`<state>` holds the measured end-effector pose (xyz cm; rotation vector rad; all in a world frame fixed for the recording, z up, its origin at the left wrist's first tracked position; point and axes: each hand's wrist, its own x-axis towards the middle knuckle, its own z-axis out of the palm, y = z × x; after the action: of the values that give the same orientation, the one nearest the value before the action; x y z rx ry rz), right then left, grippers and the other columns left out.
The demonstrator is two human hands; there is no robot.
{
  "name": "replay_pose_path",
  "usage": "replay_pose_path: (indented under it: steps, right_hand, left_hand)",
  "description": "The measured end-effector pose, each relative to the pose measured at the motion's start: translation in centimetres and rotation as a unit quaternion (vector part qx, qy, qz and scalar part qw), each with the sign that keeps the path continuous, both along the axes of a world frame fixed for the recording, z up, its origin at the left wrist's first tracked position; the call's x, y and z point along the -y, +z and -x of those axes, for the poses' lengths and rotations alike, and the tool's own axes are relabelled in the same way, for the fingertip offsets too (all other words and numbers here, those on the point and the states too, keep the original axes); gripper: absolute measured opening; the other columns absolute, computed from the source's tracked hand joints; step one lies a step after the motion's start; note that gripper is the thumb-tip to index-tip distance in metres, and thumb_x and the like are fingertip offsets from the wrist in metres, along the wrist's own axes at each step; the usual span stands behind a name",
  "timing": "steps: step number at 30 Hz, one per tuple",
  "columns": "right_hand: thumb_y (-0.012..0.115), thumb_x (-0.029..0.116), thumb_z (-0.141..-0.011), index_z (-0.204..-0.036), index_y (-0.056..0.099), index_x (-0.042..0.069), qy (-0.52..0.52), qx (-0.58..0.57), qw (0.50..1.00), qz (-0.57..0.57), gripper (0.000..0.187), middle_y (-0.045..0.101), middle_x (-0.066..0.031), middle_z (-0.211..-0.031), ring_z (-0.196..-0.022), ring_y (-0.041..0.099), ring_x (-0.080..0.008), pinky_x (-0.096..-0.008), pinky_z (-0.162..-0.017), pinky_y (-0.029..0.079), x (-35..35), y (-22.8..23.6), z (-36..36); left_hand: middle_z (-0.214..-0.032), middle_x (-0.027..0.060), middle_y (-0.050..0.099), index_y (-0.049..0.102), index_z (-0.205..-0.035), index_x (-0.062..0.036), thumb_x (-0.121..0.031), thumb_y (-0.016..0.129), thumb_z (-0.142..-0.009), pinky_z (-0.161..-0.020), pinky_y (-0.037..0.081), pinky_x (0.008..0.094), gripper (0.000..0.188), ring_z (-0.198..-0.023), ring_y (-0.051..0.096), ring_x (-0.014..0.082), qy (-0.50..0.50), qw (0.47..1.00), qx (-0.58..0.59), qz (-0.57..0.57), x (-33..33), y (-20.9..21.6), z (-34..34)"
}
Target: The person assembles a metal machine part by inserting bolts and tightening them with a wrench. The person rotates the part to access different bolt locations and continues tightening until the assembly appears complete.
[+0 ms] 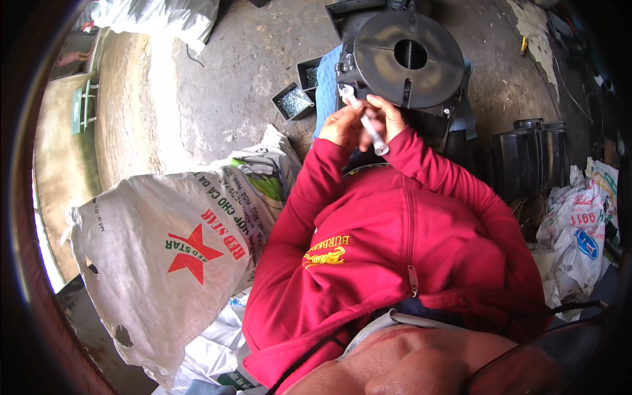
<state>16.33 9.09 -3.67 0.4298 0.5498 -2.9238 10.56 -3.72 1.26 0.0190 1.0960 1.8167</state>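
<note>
A silver combination wrench (pixel 370 126) slants between my hands, its open jaw beside the black part's left edge and its ring end toward my chest. My left hand (pixel 341 125) is closed around the wrench's middle. On its other side my right hand (pixel 390 120) has its fingers curled at the shaft, partly smeared by motion. Just beyond my hands sits a round black disc (pixel 375 62) with a hole in its centre and slots, part of a black assembly. A small bolt-like fitting (pixel 342 66) shows on its left side.
Two black bins (pixel 294 103) of small shiny hardware stand left of the assembly, near blue cloth (pixel 324 92). A large white woven sack (pixel 141 243) lies at my left. More black parts (pixel 532 155) and a white sack (pixel 579 217) are at the right.
</note>
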Motion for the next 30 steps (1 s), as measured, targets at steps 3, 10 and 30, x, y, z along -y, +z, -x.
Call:
replay_pose_path:
  steps: [3, 10, 30]
  right_hand:
    - [0.054, 0.023, -0.084, -0.085, 0.054, 0.008, -0.095, 0.041, 0.995, 0.0, 0.015, 0.059, -0.0168, -0.108, -0.11, 0.051, -0.0228, -0.0336, -0.092, 0.038, 0.9, 1.2, 0.9]
    - [0.051, 0.021, -0.085, -0.092, 0.052, 0.005, -0.099, 0.045, 0.994, 0.002, 0.018, 0.058, -0.0176, -0.11, -0.108, 0.052, -0.0229, -0.032, -0.089, 0.04, 1.1, 1.5, 0.9]
    - [0.055, 0.024, -0.084, -0.089, 0.054, 0.006, -0.117, 0.078, 0.99, -0.003, 0.019, 0.063, -0.0111, -0.091, -0.091, 0.059, -0.0199, -0.0299, -0.08, 0.045, 1.2, 2.3, 1.3]
  left_hand:
    - [-0.051, 0.0003, 0.051, 0.06, -0.078, -0.0064, -0.034, 0.051, -0.088, -0.035, 0.027, 0.0207, 0.031, -0.036, 0.039, 0.0063, -0.042, 0.972, -0.122, 0.195, 3.3, 0.9, 3.9]
    - [-0.053, 0.0027, 0.054, 0.059, -0.081, -0.0054, -0.032, 0.048, -0.09, -0.036, 0.028, 0.0191, 0.031, -0.04, 0.043, 0.007, -0.009, 0.978, -0.142, 0.155, 3.7, 1.5, 0.9]
    - [-0.05, 0.0002, 0.048, 0.059, -0.077, -0.0047, -0.029, 0.05, -0.09, -0.038, 0.028, 0.0188, 0.029, -0.04, 0.04, 0.0068, -0.092, 0.978, -0.12, 0.143, 4.4, 1.2, 3.9]
